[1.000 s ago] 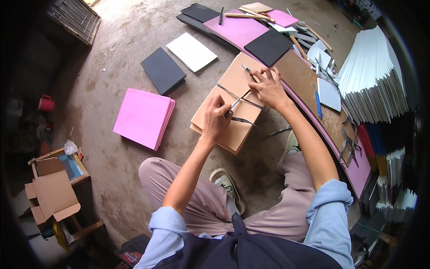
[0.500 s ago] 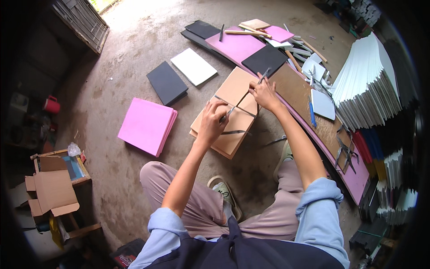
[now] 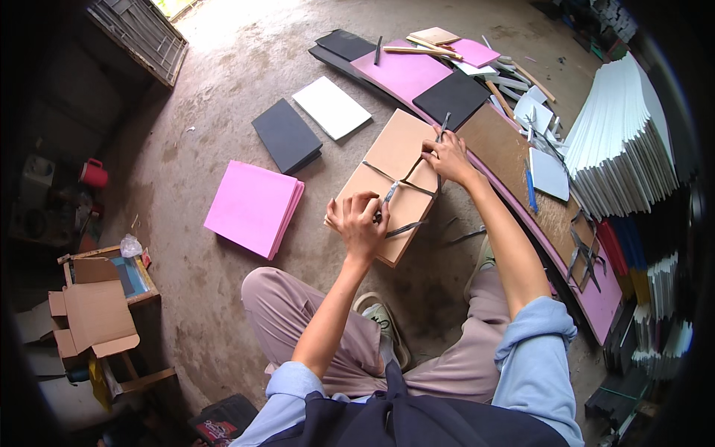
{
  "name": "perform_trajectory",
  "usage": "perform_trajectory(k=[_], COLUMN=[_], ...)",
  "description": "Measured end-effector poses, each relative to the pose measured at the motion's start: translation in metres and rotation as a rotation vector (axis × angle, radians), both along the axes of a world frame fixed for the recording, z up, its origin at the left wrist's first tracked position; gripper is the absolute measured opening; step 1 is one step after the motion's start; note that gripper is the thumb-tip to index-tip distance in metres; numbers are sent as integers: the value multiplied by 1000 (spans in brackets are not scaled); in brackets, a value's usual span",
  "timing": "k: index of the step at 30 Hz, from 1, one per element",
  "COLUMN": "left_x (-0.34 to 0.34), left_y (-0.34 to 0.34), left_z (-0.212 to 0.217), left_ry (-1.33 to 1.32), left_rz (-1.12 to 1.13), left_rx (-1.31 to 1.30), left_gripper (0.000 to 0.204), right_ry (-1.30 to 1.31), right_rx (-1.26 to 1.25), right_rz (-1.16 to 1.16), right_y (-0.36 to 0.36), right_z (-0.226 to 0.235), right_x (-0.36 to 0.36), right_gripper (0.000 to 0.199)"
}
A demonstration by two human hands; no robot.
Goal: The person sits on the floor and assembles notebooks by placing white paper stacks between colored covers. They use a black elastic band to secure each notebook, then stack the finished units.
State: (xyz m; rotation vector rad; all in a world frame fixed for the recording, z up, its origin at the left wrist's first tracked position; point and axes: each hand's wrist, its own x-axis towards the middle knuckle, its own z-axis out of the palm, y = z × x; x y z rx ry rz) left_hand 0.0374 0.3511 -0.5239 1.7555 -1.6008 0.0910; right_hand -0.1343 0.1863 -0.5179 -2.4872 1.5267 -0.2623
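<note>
A stack of tan foam-like sheets point(image 3: 398, 141) lies on the floor in front of my feet. A dark flat strap point(image 3: 380, 170) crosses over its top, and its two ends meet in the middle of the stack. My left hand point(image 3: 359, 223) is closed on one end, drawn toward the stack's near left edge. The other end runs to my right hand point(image 3: 449, 158), which pinches it at the stack's right edge, with a loose tip sticking up past the fingers. A loose strap tail hangs over the near part of the stack.
Left of the stack lie a pink pile point(image 3: 252, 206), a black pile point(image 3: 286, 134) and a white sheet point(image 3: 332, 107). To the right is a worn brown board point(image 3: 493, 149) with a blue cutter point(image 3: 530, 188). Beyond it stands a tall white sheet stack point(image 3: 622, 141). An open carton point(image 3: 97, 313) sits at far left.
My left hand has pulled its strap end nearer to me, and the strap across the stack looks tauter. My right hand still pinches the other end. The whole view has shifted slightly.
</note>
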Motion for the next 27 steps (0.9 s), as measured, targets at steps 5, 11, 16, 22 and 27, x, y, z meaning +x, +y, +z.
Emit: perform_trajectory(k=[5,11,16,22,27], left_x=[-2,16,2,-5,2], left_y=[-5,-65,-96,-59,-50], left_z=[6,12,21,8,-5], left_ry=[168,1419,1079,575,-5], left_rz=[-29,-536,-415,-422,-314], left_rx=[74,164,293,387,198], left_gripper=[15,26,30,26,19], right_ry=[40,-44,-140,-240,-245], right_rx=[124,-355,-62,90,113], right_rz=[-40,102,-86,-136,-190], right_y=[-2,2,5,-14,-12], right_z=[10,36,12,-2,0], right_x=[6,18,27,7,18], right_gripper=[29,19,20,26,32])
